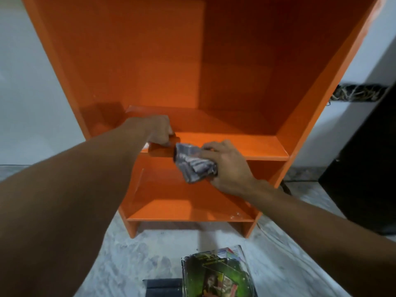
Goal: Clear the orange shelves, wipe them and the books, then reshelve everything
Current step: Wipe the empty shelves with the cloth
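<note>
Pale marbled floor (107, 243) runs under the orange shelves (214, 61), which stand bare against a white wall (32, 82). My left hand (159, 130) curls over the front lip of the middle shelf (246, 144), bracing the unit. My right hand (229, 166) is clamped on a bunched grey cloth (192, 165), held at that same lip just right of my left hand. The shelf's long axis runs left to right, and most of its uncovered length lies to the right of the cloth, so I judge the wipe should travel that way (the right hand is the nearer one). The books (216, 273) lie on the floor in front of the unit, close to me and well apart from both hands.
</note>
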Demonstrator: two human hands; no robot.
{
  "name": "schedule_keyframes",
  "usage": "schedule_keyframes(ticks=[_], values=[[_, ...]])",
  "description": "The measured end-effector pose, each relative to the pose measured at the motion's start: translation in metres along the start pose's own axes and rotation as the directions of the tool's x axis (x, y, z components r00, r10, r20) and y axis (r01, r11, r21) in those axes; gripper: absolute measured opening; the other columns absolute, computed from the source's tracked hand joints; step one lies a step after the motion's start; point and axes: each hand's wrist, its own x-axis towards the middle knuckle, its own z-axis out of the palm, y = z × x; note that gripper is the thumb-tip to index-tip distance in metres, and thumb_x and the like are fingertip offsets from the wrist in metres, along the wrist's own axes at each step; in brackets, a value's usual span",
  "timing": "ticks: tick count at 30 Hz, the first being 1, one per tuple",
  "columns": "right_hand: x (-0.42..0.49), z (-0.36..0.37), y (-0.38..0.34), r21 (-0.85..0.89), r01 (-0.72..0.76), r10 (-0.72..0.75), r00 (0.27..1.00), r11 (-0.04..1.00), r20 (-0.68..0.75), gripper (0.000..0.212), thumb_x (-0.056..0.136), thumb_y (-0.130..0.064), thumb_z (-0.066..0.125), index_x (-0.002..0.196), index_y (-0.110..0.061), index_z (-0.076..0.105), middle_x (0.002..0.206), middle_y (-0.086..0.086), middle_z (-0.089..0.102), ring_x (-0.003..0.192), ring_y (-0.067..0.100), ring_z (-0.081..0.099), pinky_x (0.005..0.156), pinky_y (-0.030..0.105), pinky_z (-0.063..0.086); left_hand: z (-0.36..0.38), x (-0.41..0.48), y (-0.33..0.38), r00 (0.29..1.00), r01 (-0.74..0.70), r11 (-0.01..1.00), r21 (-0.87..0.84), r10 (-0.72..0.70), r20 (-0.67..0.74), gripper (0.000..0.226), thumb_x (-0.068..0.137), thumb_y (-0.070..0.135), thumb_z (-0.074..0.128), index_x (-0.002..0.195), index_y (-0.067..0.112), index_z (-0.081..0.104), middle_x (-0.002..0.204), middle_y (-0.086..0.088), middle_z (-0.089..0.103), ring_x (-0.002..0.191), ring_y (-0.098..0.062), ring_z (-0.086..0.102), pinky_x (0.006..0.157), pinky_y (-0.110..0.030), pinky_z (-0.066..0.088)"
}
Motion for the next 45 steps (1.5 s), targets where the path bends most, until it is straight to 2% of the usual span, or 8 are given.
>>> schedule_keyframes(ticks=[3, 8, 13, 25, 28, 32, 41, 45], values=[[-0.007, -0.004, -0.023, 0.103, 0.057, -0.064, 0.996, 0.993, 0.069, 0.041, 0.06, -0.006, 0.059, 0.097, -0.02, 0.068, 0.088, 0.001, 0.069, 0.079, 0.026, 0.058, 0.067, 0.035, 0.047, 0.003, 0.003, -0.007, 0.999, -0.034, 0.999, -0.029, 0.034, 0.007, 0.048, 0.091, 0.033, 0.065, 0.136, 0.017, 0.059, 0.133, -0.006, 0.061, 0.118, -0.026, 0.058, 0.1, -0.034, 0.047], [0.046, -0.029, 0.006, 0.08, -0.237, 0.25, 0.913, 0.968, -0.324, 0.056, 0.061, -0.009, 0.053, 0.113, -0.022, 0.067, 0.102, 0.009, 0.071, 0.096, 0.036, 0.063, 0.078, 0.042, 0.053, 0.008, 0.005, -0.013, 0.998, -0.042, 0.997, -0.059, 0.039, -0.043, 0.035, 0.091, 0.026, 0.065, 0.126, 0.02, 0.066, 0.122, -0.008, 0.067, 0.11, -0.028, 0.062, 0.091, -0.034, 0.052], [0.072, -0.011, 0.043, -0.327, -0.542, 0.6, 0.793, 0.774, 0.105, 0.052, 0.086, -0.039, 0.049, 0.138, -0.036, 0.043, 0.147, 0.015, 0.036, 0.135, 0.038, 0.028, 0.104, 0.056, 0.031, 0.006, 0.014, -0.014, 0.999, -0.034, 0.996, -0.081, 0.034, 0.001, 0.054, 0.09, 0.04, 0.067, 0.14, 0.024, 0.054, 0.14, -0.002, 0.055, 0.121, -0.026, 0.055, 0.103, -0.038, 0.046], [0.028, -0.017, -0.033, 0.168, -0.025, 0.027, 1.0, 0.985, -0.007, 0.046, 0.071, -0.031, 0.05, 0.114, -0.035, 0.066, 0.079, -0.006, 0.045, 0.078, 0.029, 0.055, 0.062, 0.033, 0.038, 0.001, 0.002, -0.019, 0.998, 0.016, 0.993, -0.118, -0.023, -0.057, 0.037, 0.091, -0.005, 0.048, 0.117, 0.012, 0.068, 0.101, -0.005, 0.067, 0.085, -0.019, 0.056, 0.053, -0.013, 0.04], [0.068, -0.019, -0.014, 0.036, -0.238, 0.241, 0.958, 0.97, -0.156, 0.039, 0.082, -0.025, 0.055, 0.118, -0.035, 0.063, 0.092, 0.003, 0.053, 0.096, 0.035, 0.057, 0.081, 0.041, 0.042, 0.0, -0.009, -0.032, 0.968, -0.009, 0.993, -0.114, -0.02, -0.249, 0.029, 0.085, 0.003, 0.053, 0.105, 0.015, 0.07, 0.104, -0.007, 0.071, 0.1, -0.025, 0.065, 0.076, -0.022, 0.051], [0.115, 0.012, 0.005, -0.134, -0.486, 0.502, 0.853, 0.863, 0.144, 0.04, 0.085, -0.033, 0.048, 0.125, -0.036, 0.054, 0.139, 0.012, 0.042, 0.133, 0.035, 0.031, 0.105, 0.057, 0.026, -0.012, -0.038, -0.055, 0.987, 0.075, 0.977, 0.198, -0.044, -0.155, 0.028, 0.089, 0.012, 0.055, 0.116, 0.014, 0.064, 0.114, -0.011, 0.067, 0.104, -0.031, 0.064, 0.089, -0.038, 0.054], [0.076, 0.029, -0.111, 0.045, 0.15, -0.153, 0.985, 0.988, 0.081, 0.053, 0.069, -0.012, 0.055, 0.117, -0.032, 0.062, 0.102, 0.004, 0.072, 0.094, 0.036, 0.062, 0.061, 0.032, 0.035, -0.024, -0.078, -0.085, 0.987, 0.151, 0.626, 0.765, -0.144, -0.076, 0.039, 0.09, 0.028, 0.061, 0.127, 0.016, 0.055, 0.126, -0.007, 0.061, 0.128, -0.029, 0.049, 0.117, -0.064, 0.006], [0.085, 0.017, -0.102, 0.158, 0.122, -0.114, 0.992, 0.98, -0.063, 0.059, 0.066, -0.015, 0.048, 0.119, -0.035, 0.061, 0.104, 0.005, 0.072, 0.094, 0.038, 0.063, 0.061, 0.033, 0.037, -0.015, -0.079, -0.106, 0.982, 0.171, 0.554, 0.815, -0.03, -0.186, 0.027, 0.089, 0.035, 0.061, 0.113, 0.024, 0.066, 0.124, -0.002, 0.065, 0.132, -0.025, 0.047, 0.115, -0.065, -0.006]])
